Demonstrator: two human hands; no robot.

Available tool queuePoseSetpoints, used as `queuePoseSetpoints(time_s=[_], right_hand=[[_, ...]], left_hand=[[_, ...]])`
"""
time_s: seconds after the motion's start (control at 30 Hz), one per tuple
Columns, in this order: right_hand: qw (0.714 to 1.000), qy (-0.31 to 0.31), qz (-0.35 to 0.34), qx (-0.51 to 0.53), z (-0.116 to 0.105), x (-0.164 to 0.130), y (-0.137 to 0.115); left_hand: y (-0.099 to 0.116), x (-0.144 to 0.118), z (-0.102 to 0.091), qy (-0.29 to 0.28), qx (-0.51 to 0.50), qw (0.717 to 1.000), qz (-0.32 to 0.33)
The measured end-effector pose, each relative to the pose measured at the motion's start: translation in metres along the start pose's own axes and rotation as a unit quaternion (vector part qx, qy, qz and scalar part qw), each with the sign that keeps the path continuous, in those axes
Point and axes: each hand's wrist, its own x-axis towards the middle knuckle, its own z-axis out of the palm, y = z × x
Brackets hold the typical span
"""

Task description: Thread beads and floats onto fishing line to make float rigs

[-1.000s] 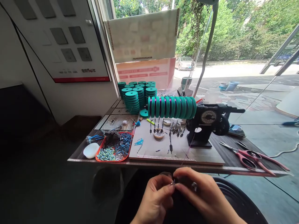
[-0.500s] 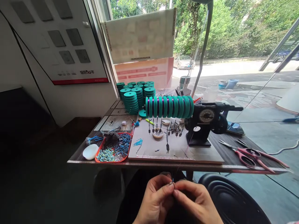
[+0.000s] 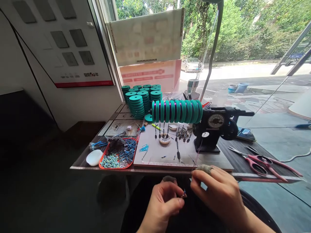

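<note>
My left hand [image 3: 165, 202] is in front of the table edge, its thumb and forefinger closed around a small blue and silver piece [image 3: 184, 194] too small to make out fully. To its right and higher, my right hand [image 3: 216, 186] is raised near the board's front edge, fingertips pinched on a thin pinkish line [image 3: 197, 157]. Above the board [image 3: 155, 161] sits a black winding machine [image 3: 210, 129] bearing a row of teal spools [image 3: 176, 111]. Short dark pieces hang below the spools, and one longer dark weighted piece [image 3: 178, 155] dangles lower.
An orange-rimmed tray [image 3: 117, 167] of small blue and green parts lies left, beside a white lid [image 3: 94, 157]. Stacked teal spools [image 3: 136, 106] stand behind. Pink-handled scissors [image 3: 256, 165] and pliers lie at right. A small round dish [image 3: 164, 142] of beads sits on the board.
My hands, earlier together at the small piece, are now apart. The right hand has moved up and to the right; the left stays low with the piece. The hanging weighted piece has swung rightward.
</note>
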Motion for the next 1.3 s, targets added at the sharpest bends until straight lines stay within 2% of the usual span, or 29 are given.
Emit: queuePoseSetpoints(time_s=[0.33,0.47,0.53,0.57,0.63,0.7,0.73,0.77,0.8,0.87,0.93,1.03,1.13,1.2,1.3], right_hand=[[0.999,-0.023,-0.028,-0.015,-0.002,-0.005,0.002],[0.999,-0.016,0.016,0.029,-0.004,-0.009,0.002],[0.992,-0.048,0.074,0.086,-0.006,-0.014,-0.001],[0.981,-0.083,0.113,0.132,-0.007,-0.017,-0.004],[0.935,-0.177,0.185,0.245,-0.006,-0.025,-0.011],[0.888,-0.258,0.205,0.32,-0.003,-0.034,-0.019],[0.881,-0.276,0.196,0.331,0.0,-0.037,-0.021],[0.888,-0.275,0.179,0.321,0.001,-0.04,-0.022],[0.91,-0.252,0.153,0.291,0.003,-0.041,-0.021],[0.968,-0.154,0.079,0.179,0.003,-0.039,-0.015],[0.995,-0.07,-0.001,0.073,0.001,-0.034,-0.007],[0.997,-0.051,-0.052,0.028,0.001,-0.027,0.0],[0.996,-0.07,-0.036,0.043,0.007,-0.026,-0.001],[0.994,-0.088,-0.031,0.063,0.014,-0.027,-0.007],[0.989,-0.105,-0.057,0.09,0.029,-0.021,-0.021]], left_hand=[[0.007,0.006,0.008,-0.038,-0.046,0.997,-0.053],[0.007,0.004,0.009,-0.028,-0.031,0.998,-0.053],[0.006,0.004,0.01,-0.017,-0.039,0.998,-0.045],[0.006,0.004,0.009,-0.01,-0.045,0.998,-0.037],[0.004,0.004,0.009,-0.003,-0.053,0.998,-0.016],[0.003,0.003,0.008,-0.006,-0.054,0.999,0.003],[0.003,0.003,0.008,-0.004,-0.051,0.999,0.013],[0.003,0.002,0.008,0.002,-0.046,0.999,0.023],[0.004,0.001,0.008,0.01,-0.038,0.999,0.03],[0.007,0.001,0.009,0.013,-0.015,0.999,0.028],[0.011,0.002,0.008,-0.017,0.004,1.0,0.006],[0.024,0.005,0.0,-0.051,0.059,0.997,-0.007],[0.05,0.004,-0.018,-0.036,0.196,0.98,-0.001],[0.076,-0.003,-0.031,-0.038,0.302,0.953,-0.003],[0.116,-0.018,-0.04,-0.016,0.472,0.881,0.027]])
